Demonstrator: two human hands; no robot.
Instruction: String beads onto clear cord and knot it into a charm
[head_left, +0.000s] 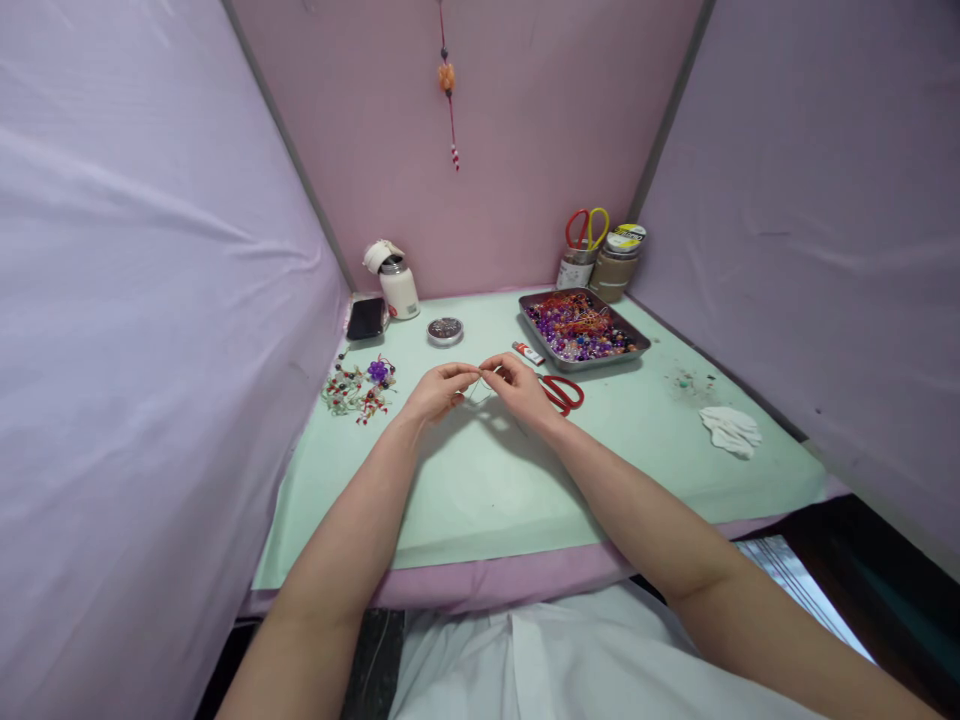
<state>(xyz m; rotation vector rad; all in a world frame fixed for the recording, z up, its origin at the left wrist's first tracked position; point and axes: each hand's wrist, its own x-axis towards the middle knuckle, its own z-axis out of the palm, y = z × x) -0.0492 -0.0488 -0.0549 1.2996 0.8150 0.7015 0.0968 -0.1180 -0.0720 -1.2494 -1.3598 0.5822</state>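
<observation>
1. Left hand [442,392] and right hand [519,388] pinched a thin cord [475,386] above mid-tabletop [487,500].
2. At three o'clock, the right hand hid the red scissors' [553,386] blades.
3. Bead tray [600,361]: two o'clock; beaded strands [352,396]: nine.

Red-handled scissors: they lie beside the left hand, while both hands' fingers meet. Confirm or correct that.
Wrong hand: the head view shows the red-handled scissors beside the right hand. Its fingers do meet those of the left hand.

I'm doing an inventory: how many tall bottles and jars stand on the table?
3: a cream bottle at the back left, a labelled jar at the back right, and a brown jar beside it. Others could be hidden behind these.
</observation>
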